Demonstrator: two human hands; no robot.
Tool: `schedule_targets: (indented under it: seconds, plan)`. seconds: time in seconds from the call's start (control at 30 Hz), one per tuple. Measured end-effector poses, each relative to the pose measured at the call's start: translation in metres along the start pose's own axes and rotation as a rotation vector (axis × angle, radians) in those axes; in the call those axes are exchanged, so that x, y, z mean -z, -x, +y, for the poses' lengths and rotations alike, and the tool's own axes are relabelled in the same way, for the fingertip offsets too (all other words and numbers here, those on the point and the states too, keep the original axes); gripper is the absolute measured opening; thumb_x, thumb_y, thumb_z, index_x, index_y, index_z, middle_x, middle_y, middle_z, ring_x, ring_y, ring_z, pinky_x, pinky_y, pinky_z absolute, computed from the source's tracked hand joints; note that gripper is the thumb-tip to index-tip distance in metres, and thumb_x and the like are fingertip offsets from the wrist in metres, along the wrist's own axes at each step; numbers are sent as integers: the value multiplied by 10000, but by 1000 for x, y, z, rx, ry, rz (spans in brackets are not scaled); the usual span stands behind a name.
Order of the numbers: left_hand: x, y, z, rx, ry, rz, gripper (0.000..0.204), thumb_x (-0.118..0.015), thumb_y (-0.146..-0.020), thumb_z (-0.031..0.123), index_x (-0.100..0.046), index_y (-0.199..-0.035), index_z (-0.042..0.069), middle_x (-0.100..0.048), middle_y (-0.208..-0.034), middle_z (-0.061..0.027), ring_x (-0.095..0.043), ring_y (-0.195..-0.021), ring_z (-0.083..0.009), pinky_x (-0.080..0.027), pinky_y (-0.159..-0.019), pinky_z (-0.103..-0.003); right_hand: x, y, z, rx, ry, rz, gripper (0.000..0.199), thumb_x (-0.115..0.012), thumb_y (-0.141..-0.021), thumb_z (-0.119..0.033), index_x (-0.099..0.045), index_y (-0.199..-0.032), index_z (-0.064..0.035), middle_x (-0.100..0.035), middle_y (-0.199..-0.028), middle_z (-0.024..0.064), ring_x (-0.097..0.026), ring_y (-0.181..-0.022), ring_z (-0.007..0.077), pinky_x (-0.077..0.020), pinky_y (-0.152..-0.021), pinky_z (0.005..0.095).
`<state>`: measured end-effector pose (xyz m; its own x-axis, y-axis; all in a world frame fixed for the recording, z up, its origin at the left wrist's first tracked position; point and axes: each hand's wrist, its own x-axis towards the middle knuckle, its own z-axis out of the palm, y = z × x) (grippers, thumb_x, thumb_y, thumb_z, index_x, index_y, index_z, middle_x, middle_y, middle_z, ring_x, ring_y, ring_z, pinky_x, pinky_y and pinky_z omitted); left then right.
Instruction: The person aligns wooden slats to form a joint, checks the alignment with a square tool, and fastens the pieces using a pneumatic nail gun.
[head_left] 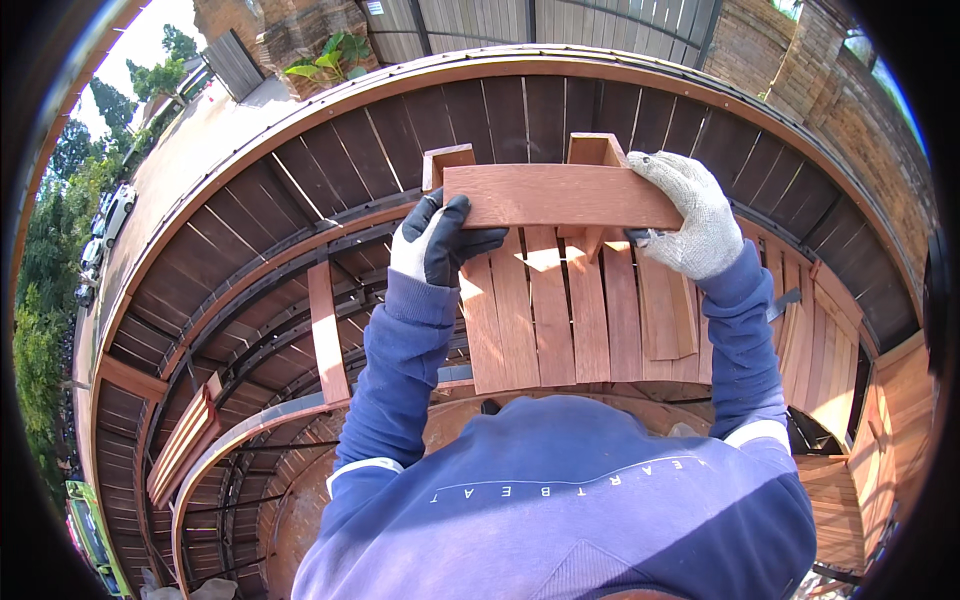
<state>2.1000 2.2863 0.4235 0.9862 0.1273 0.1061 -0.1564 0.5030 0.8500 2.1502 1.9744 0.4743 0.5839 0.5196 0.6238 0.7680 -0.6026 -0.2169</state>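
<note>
Seen from above, a person in a blue sweatshirt [560,500] works w/ both arms raised over a slatted wooden frame. Far left: treetops [45,330] and parked cars [110,215] beyond the rim of a dark-stained curved deck [300,160]; a loose reddish plank [327,335] lies across dark metal framing nearby. Left hand [435,240], in a black-and-white work glove, is closed on the left end of a reddish wood board [560,197], fingers wrapped over its lower edge. The board is held level, on edge, across the top ends of a row of upright reddish slats [560,310], touching them; two short wood blocks [448,158] stick up just behind it. Right hand [690,215], in a grey knit glove, grips the board's right end, fingers curled over the top edge; something small and dark shows under the palm, can't tell what. Far right: more reddish slatted panels [830,370] stand beside the person, w/ a brick wall [860,120] behind.
</note>
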Motion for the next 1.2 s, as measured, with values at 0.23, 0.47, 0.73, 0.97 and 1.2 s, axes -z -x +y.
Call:
schedule_targets:
  seconds: [0.23,0.47,0.73,0.97,1.2]
  plan:
    - [14,-61,55,-32,-476,-127,529,-659,-916,266,-483,-1339,1,-617,-1143,-127,-686,-897,-217,-573,-718,-287,-7,-47,41,-52,-413,-44,535,-762,-719,-98,-612,-1231,-62,-620,-1215,86,-582,-1140,215,-429,-1045,350]
    - [79,-126,59,-99,-761,-205,428,-621,-930,313,-595,-1258,39,-629,-1184,-53,-590,-1075,-136,-485,-918,-291,-37,-83,59,-128,-513,-139,559,-737,-695,-18,-609,-1237,-62,-624,-1217,70,-575,-1133,195,-428,-1039,324]
    - [85,-131,28,57,-448,-42,343,-527,-972,238,-605,-1233,31,-645,-1175,-80,-630,-1050,-185,-522,-889,-312,-56,-80,69,-243,-565,-202,608,-769,-671,-34,-609,-1256,-82,-632,-1201,60,-585,-1098,183,-448,-1002,313]
    - [104,-133,17,-182,-663,-189,322,-579,-941,173,-616,-1230,34,-658,-1130,-60,-626,-992,-140,-516,-837,-274,-59,-78,72,-226,-583,-222,609,-763,-681,-39,-600,-1266,-78,-632,-1194,62,-584,-1089,176,-452,-995,310]
    - [81,-121,18,-37,-574,-32,333,-654,-909,234,-660,-1193,59,-671,-1038,-13,-603,-898,-90,-481,-744,-216,-64,-72,74,-260,-569,-256,627,-763,-677,-15,-585,-1277,-59,-609,-1233,60,-567,-1101,164,-462,-978,296]
